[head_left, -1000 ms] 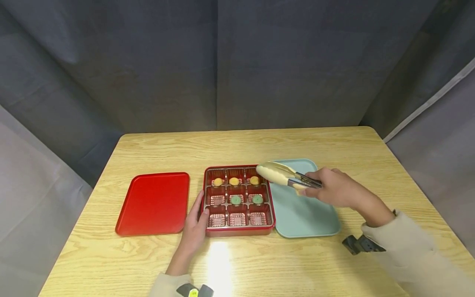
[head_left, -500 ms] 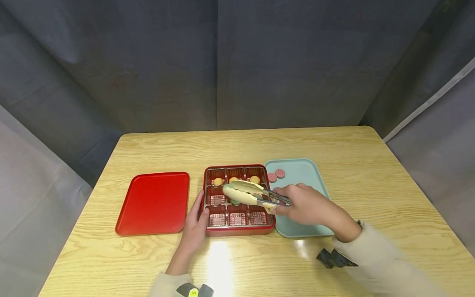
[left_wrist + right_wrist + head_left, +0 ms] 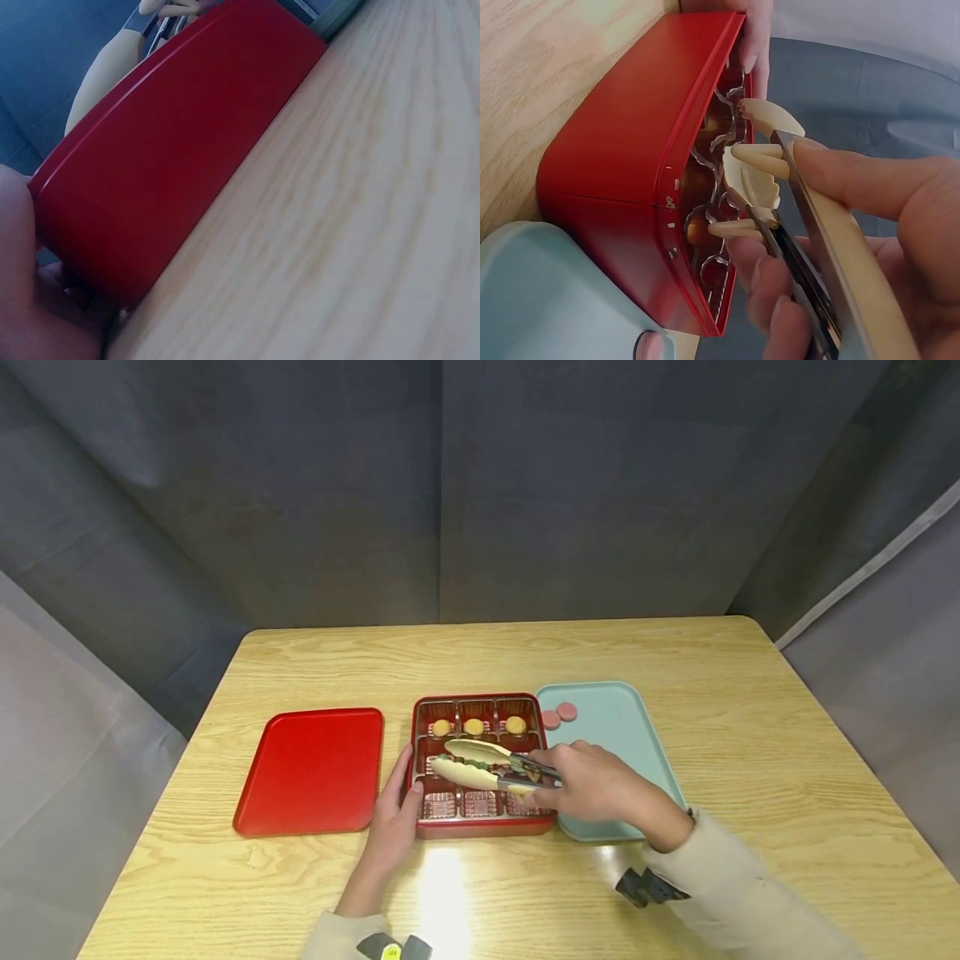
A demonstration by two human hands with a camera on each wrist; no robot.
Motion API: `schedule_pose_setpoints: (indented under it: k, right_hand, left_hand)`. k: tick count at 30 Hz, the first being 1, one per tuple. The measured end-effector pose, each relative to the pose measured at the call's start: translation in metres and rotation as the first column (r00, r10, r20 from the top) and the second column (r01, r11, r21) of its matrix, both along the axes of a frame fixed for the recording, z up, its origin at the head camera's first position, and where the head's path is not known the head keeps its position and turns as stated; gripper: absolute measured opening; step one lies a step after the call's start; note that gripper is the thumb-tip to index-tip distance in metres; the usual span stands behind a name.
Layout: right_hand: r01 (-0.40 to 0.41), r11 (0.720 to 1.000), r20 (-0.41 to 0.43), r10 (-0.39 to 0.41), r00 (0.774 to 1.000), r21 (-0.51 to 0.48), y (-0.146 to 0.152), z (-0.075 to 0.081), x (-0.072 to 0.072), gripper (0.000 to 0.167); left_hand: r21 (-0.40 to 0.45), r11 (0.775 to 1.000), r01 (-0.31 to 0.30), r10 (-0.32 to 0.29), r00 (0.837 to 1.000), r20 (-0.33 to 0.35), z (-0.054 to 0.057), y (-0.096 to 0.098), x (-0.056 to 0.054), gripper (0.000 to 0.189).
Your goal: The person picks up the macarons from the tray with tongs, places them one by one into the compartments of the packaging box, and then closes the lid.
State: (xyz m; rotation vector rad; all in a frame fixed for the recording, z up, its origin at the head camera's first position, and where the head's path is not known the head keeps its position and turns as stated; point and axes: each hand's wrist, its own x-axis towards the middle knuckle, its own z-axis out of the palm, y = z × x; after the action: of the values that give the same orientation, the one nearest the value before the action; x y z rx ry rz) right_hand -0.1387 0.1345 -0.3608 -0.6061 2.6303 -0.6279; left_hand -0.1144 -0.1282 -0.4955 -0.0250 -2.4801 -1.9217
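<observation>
One glossy red nine-compartment box (image 3: pixel 483 830), gripped by left hand (image 3: pixel 393 820), on wood-grain tabletop (image 3: pixel 540 902); one pair of cream-tipped metal tongs (image 3: pixel 486 780) at its open top, held in right hand (image 3: pixel 596 783); dark grey curtains (image 3: pixel 330 510) behind.

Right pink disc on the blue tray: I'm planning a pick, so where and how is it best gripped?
Probably pinch the right pink disc by its far and near edges with the tongs, coming from above and the right: it's round and lies flat, the left pink disc crowds its left, and the blue tray leaves room rightward.
</observation>
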Motion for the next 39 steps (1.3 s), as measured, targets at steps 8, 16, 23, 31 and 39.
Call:
schedule_pose_setpoints:
  k: [8, 16, 23, 31, 39]
  right_hand:
    - [0.049, 0.998, -0.047, -0.05, 0.998, -0.028, 0.013, 0.002, 0.002, 0.059]
    - [0.174, 0.983, -0.17, -0.181, 0.969, -0.052, 0.036, 0.0, -0.001, 0.062]
    - [0.238, 0.967, -0.247, -0.252, 0.936, -0.086, 0.057, -0.014, -0.005, 0.044]
    - [0.329, 0.94, -0.257, -0.341, 0.904, -0.092, 0.08, -0.031, -0.01, 0.029]
    - [0.381, 0.922, -0.21, -0.388, 0.898, -0.074, 0.101, -0.047, -0.01, 0.04]
  left_hand:
    - [0.02, 1.0, 0.013, -0.013, 0.999, 0.031, 0.012, 0.001, 0.004, 0.057]
    - [0.014, 1.0, 0.015, -0.016, 0.998, 0.053, 0.038, 0.006, 0.011, 0.056]
    - [0.032, 0.999, 0.026, -0.028, 0.998, 0.051, 0.041, 0.007, 0.012, 0.056]
    - [0.026, 0.999, 0.021, -0.023, 0.998, 0.051, 0.039, 0.006, 0.011, 0.056]
    - [-0.001, 1.0, 0.009, -0.009, 0.999, 0.046, 0.036, 0.006, 0.01, 0.056]
